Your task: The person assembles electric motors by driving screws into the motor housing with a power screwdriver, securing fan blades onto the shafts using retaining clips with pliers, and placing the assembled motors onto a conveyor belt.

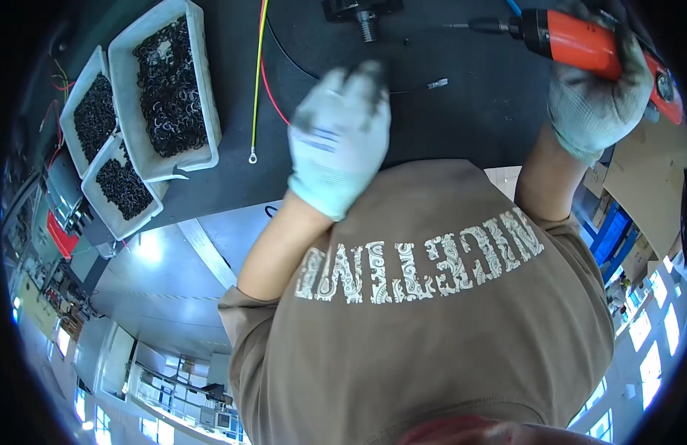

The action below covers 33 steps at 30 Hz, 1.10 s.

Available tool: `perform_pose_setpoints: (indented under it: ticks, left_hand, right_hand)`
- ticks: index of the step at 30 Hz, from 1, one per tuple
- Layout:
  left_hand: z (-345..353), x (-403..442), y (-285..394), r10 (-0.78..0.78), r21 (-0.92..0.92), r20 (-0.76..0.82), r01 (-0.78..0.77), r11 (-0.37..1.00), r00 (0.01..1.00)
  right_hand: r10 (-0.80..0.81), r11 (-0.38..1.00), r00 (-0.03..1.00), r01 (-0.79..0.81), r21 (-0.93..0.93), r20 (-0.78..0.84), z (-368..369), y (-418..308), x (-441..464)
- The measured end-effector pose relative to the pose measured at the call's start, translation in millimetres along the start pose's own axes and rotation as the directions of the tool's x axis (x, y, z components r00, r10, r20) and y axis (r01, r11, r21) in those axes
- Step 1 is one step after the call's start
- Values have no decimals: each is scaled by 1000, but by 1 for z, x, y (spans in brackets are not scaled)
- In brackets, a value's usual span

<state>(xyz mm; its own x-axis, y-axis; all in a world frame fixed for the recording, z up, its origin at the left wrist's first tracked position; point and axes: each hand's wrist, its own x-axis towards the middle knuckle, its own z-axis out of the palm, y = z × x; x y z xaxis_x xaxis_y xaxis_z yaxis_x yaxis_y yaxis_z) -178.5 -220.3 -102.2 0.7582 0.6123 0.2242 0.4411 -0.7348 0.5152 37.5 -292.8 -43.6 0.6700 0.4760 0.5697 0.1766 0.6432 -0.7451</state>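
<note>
My right hand (599, 107), in a white glove with dark fingers, grips an orange-red power screwdriver (580, 43). Its thin bit points left over the dark table. My left hand (339, 133), gloved too, has its back to me and its fingers bent down at the tabletop; the fingertips are partly hidden. A red wire (268, 85) and a black wire (288, 55) run in beneath this hand. To its right lies a small clear connector (437, 84) on a thin dark lead. Beyond the fingers sits a black part with a threaded metal stud (368, 28).
At the left, a large white bin (213, 130) holds black rings, with two smaller bins (75, 148) (147, 213) of small dark parts beside it. A yellow-green wire (257, 89) ends in a ring terminal. A metal cylindrical motor (64, 185) stands at the table's left edge; cardboard (647, 178) is at right.
</note>
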Motion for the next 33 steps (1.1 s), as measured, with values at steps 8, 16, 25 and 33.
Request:
perform_pose_setpoints:
  ticks: [8,16,25,33]
  left_hand:
    - [43,35,24,17,412,314,-152,899,949]
    - [26,30,25,2,191,264,-54,980,965]
    - [-26,8,19,-189,-845,433,324,-425,881]
    - [-14,0,6,-69,-734,402,276,-620,913]
  right_hand:
    - [74,957,934,-164,-237,-350,-47,-13,-31]
    - [207,977,933,-180,116,-293,-55,-31,-30]
    - [384,840,915,-289,459,-126,-17,-64,-3]
    - [335,849,937,-253,463,-102,-7,-51,-6]
